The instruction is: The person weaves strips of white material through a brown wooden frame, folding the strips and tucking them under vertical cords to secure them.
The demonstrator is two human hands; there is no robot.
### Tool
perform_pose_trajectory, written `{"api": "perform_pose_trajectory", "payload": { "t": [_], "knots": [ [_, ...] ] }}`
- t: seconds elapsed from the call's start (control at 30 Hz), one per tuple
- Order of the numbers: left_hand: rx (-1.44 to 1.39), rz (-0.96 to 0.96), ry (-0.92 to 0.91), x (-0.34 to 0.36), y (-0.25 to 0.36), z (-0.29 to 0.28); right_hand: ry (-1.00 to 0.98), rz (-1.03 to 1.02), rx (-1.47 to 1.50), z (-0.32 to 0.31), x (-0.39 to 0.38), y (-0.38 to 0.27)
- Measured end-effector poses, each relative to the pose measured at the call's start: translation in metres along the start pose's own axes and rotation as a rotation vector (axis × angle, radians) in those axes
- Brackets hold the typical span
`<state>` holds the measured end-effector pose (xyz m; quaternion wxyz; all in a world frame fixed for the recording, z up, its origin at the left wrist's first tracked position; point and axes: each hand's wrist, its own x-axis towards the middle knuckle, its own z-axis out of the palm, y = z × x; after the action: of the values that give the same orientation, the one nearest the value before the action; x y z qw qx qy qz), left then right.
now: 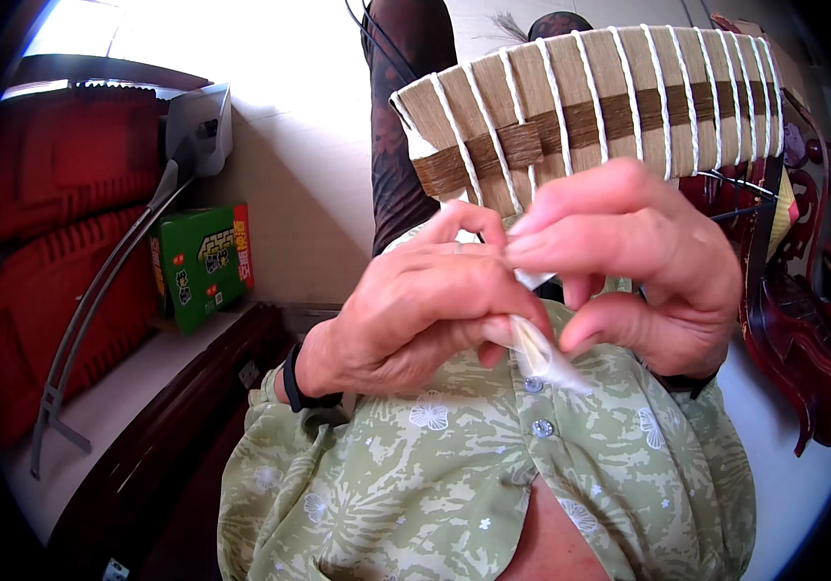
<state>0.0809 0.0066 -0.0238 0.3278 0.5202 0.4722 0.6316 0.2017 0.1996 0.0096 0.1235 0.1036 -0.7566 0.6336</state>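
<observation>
In front of my shirt, my left hand is closed in a pinch on a thin, whitish, see-through strip. The strip's lower end hangs out like a loose cone, with something cream-coloured inside, and is blurred. My right hand curls in from the right, its fingertips meeting my left fingers over a white bit of the same strip. The right thumb stays bent below, apart from the index finger. Just beyond my hands lies a curved beige-and-brown panel, wound across with several white twisted cords.
Red ribbed cases are at the left, with a green box beside them. A grey long-armed metal stand leans there. Dark polished wood furniture lies lower left, and a carved wooden leg at right. My dark-trousered leg reaches forward.
</observation>
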Motion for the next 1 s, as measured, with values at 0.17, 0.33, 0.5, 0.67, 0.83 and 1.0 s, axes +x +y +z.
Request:
{"api": "perform_pose_trajectory", "payload": {
  "t": [0.17, 0.33, 0.5, 0.67, 0.83, 1.0],
  "knots": [
    [-0.332, -0.159, 0.026, 0.004, -0.006, 0.003, -0.147, -0.107, 0.221, -0.008, 0.005, 0.03],
    [0.053, -0.046, 0.165, 0.007, -0.012, 0.0, 0.028, -0.026, 0.563, 0.004, -0.004, 0.038],
    [0.214, -0.061, 0.536, -0.005, -0.012, -0.018, 0.382, 0.418, 0.335, 0.01, -0.017, 0.017],
    [0.513, 0.021, 0.459, 0.001, -0.026, -0.02, 0.651, 0.502, 0.184, 0.03, -0.017, 0.019],
    [0.766, -0.014, 0.327, 0.014, -0.018, -0.016, 0.674, 0.523, -0.085, 0.043, -0.009, 0.018],
    [0.246, -0.379, 0.402, 0.02, -0.001, -0.006, 0.653, 0.494, -0.068, 0.049, 0.001, 0.015]
  ]
}}
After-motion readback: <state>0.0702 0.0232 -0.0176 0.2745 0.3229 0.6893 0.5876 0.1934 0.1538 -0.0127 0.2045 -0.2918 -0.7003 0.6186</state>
